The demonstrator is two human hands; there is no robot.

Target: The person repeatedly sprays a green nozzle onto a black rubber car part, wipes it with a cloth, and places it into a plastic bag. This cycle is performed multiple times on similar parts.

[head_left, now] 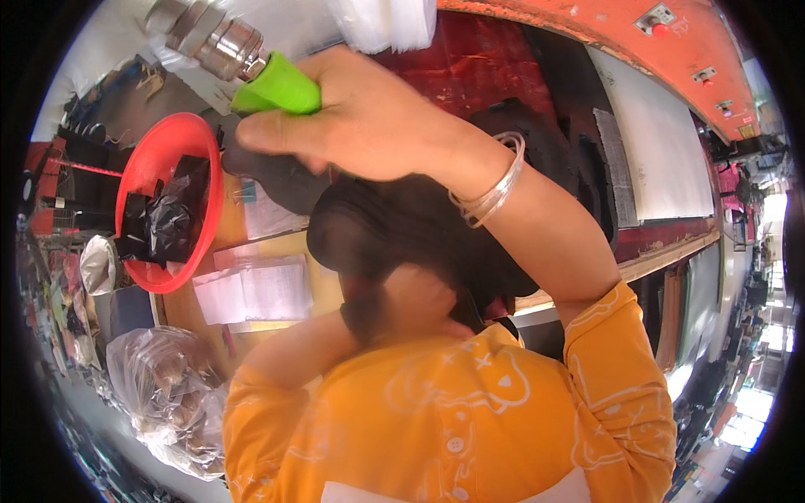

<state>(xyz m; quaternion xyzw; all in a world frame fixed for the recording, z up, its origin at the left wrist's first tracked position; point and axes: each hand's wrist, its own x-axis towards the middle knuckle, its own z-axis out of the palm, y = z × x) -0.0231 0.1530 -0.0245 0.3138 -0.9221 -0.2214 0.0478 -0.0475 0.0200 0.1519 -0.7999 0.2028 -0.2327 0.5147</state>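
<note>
My right hand (360, 113), reaching across to the upper left, is closed round the bright green handle (281, 88) of a tool. Its shiny metal cylindrical head (205, 38) points to the upper left; the exact kind of tool does not show. My left hand (419, 293) is near my chest, against dark, rounded flat pieces (386, 222). Motion blurs it and its fingers are mostly hidden, so whether it grips a piece cannot be told. Another dark rounded piece (285, 180) lies under my right hand.
A red basin (215, 180) with crumpled black plastic stands at the left. White papers (260, 289) lie beside it. A clear plastic bag (163, 390) is at the lower left. An orange machine beam (579, 21) with red buttons spans the upper right, above a pale board (662, 142).
</note>
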